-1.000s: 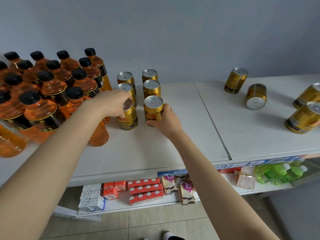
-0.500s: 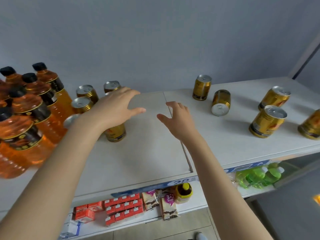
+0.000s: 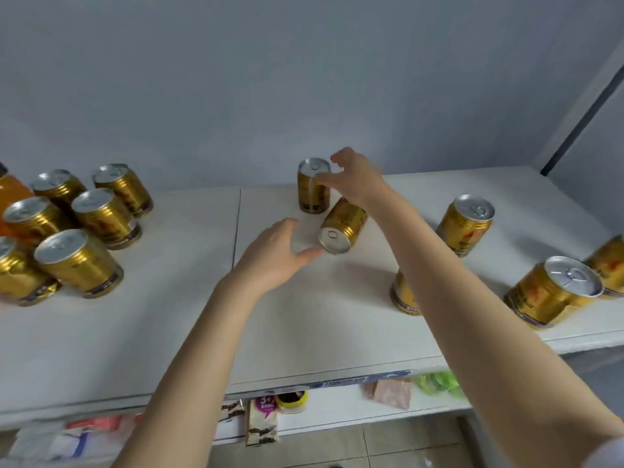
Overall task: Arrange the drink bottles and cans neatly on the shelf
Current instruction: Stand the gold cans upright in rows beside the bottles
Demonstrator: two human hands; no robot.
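Observation:
On the white shelf top (image 3: 304, 332), a gold can lying on its side (image 3: 342, 226) points its lid at me near the middle. My left hand (image 3: 275, 253) is open just left of it, the thumb tip touching its lid rim. Behind it stands an upright gold can (image 3: 312, 185). My right hand (image 3: 356, 179) hovers open at that can's top right, fingers spread, not gripping. A neat group of several gold cans (image 3: 87, 224) stands at the left. Loose gold cans stand at the right (image 3: 467, 224) (image 3: 553, 290), one partly hidden behind my right forearm (image 3: 403, 295).
An orange bottle (image 3: 13, 194) shows at the far left edge. A grey wall rises behind the shelf. The lower shelf (image 3: 320, 410) holds small boxes, sachets and green bottles (image 3: 437, 383). Tiled floor lies below.
The view has swung right, away from the bottles. Both hands left the grouped cans and moved right to the lying can and the upright can behind it.

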